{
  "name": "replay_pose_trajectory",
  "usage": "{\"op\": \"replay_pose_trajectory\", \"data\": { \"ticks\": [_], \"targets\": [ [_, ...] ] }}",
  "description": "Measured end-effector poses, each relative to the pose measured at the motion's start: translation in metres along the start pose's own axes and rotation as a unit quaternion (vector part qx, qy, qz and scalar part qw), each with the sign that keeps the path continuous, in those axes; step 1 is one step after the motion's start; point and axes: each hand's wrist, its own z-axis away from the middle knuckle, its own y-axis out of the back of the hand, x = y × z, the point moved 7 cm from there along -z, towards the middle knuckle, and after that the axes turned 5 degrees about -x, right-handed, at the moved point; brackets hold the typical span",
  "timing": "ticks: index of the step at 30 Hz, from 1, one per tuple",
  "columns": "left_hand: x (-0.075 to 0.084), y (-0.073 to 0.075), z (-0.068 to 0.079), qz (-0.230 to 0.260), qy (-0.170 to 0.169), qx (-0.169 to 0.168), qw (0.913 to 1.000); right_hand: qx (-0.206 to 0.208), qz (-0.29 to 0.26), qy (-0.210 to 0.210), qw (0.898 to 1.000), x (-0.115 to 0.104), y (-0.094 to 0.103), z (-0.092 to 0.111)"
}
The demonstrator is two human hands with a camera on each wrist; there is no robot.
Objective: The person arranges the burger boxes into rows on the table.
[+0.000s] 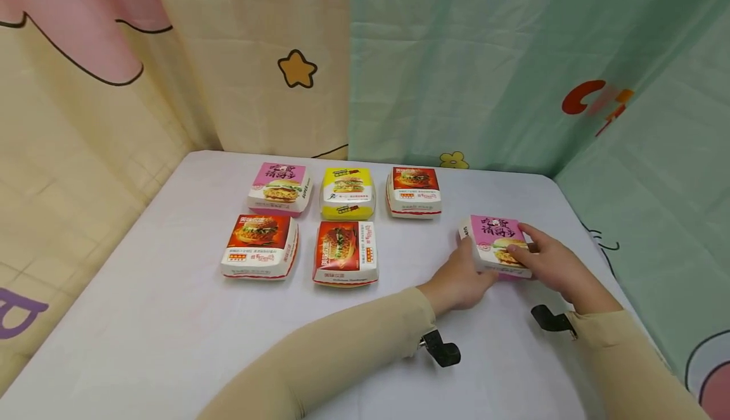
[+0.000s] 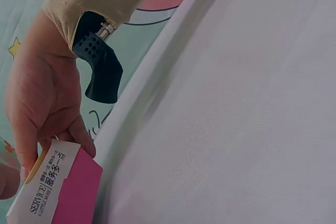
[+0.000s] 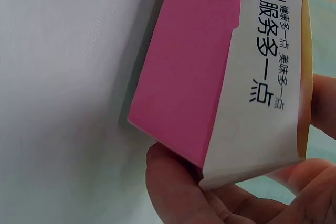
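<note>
A pink-and-white burger box [image 1: 495, 246], printed with a burger and dark characters, sits between both hands at the table's right side. My left hand [image 1: 461, 280] grips its near left corner, the thumb along the front edge. The right hand [image 1: 556, 267] holds the right side, with the thumb on the printed lid and fingers round the far edge. In the right wrist view, fingers [image 3: 176, 187] press the corner of the box [image 3: 184, 72], whose pink lower side faces the camera. The left wrist view shows the right hand [image 2: 50, 93] on the box [image 2: 58, 182] from across.
On the white table [image 1: 142, 293], a back row has another pink box [image 1: 281, 189], a yellow box [image 1: 348, 193] and a red box [image 1: 414, 192]. Nearer stand two red boxes, one left [image 1: 260, 246] and one beside it [image 1: 345, 253]. Printed curtains [image 1: 456, 78] surround the table.
</note>
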Motion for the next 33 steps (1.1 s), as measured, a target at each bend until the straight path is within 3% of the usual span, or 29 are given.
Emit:
{"op": "replay_pose_trajectory", "data": {
  "ticks": [11,16,33],
  "targets": [
    [-0.02,0.025,0.024,0.015,0.051,0.054,0.9971,0.006,0.024,0.051,0.998,-0.043,-0.021,0.012],
    [-0.027,0.033,0.035,0.033,0.056,0.055,0.9964,-0.005,0.022,0.059,0.998,-0.057,-0.031,0.011],
    [-0.049,0.055,0.059,0.022,0.052,0.058,0.9967,-0.046,0.018,0.08,0.996,-0.087,-0.063,-0.001]
  ]
}}
